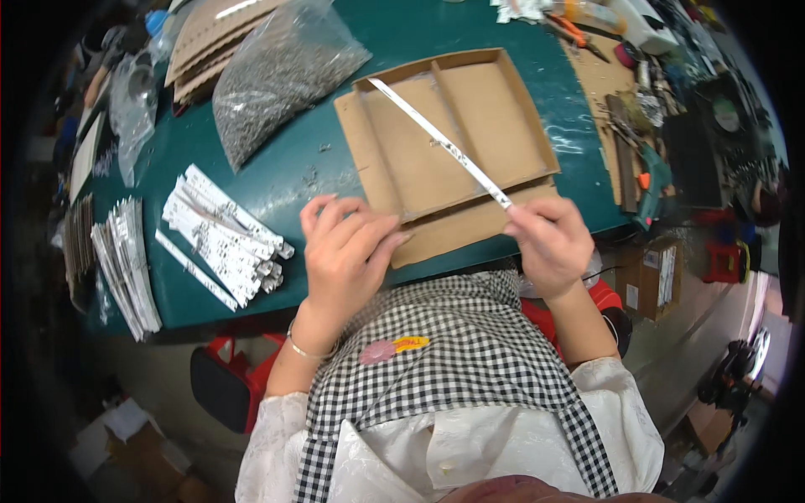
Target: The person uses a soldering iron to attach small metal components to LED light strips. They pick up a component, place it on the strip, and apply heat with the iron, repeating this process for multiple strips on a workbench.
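A shallow cardboard tray point(503, 101) with low inner dividers lies on the table in front of me. My right hand point(552, 243) pinches the near end of a long, narrow white strip point(436, 134) with small dark marks. The strip slants over the tray toward its far left corner; I cannot tell whether it touches the cardboard. My left hand point(344, 256) is at the tray's near left corner. Its thumb and index finger come together there while the other fingers curl apart. Whatever lies between those fingertips is hidden.
Left of the tray lie a loose pile of white strips point(222, 230), one single strip point(194, 270) and a stacked bundle point(126, 264). A clear bag of small grey parts point(277, 84) sits behind them. Orange-handled pliers point(574, 33) and a green glue gun point(654, 180) lie at the right.
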Demonstrator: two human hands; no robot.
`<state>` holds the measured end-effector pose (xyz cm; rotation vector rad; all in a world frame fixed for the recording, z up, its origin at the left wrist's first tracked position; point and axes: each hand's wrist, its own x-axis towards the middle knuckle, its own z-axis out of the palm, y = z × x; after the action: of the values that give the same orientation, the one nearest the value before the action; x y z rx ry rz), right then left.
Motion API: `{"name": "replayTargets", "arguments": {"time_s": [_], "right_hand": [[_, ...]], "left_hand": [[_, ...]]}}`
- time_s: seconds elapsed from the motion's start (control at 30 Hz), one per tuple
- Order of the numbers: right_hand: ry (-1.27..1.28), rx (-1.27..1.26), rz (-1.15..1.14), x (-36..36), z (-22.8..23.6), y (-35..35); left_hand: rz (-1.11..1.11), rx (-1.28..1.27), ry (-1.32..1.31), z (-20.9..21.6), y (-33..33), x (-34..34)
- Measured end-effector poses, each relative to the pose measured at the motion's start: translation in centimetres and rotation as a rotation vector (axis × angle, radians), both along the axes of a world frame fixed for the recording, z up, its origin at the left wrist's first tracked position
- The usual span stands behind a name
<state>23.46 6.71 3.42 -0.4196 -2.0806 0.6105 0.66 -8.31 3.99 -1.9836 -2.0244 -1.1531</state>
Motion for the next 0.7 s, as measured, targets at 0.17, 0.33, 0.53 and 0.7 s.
{"name": "replayTargets", "arguments": {"time_s": [0.17,0.33,0.53,0.7], "right_hand": [[0.541,-0.960,0.132,0.5,2.6,0.7],[0.625,-1.295,0.317,0.5,3.2,-0.1],[0.636,-1.499,0.471,-0.8,2.7,-0.4],[0.481,-1.256,0.428,-3.4,2.2,-1.8]], "left_hand": [[-0.028,0.052,0.006,1.6,-0.8,0.8],[-0.096,0.090,0.025,3.7,-1.2,2.2],[-0.073,0.137,0.046,4.3,-3.6,3.1],[-0.088,0.185,0.123,5.5,-7.8,2.0]]}}
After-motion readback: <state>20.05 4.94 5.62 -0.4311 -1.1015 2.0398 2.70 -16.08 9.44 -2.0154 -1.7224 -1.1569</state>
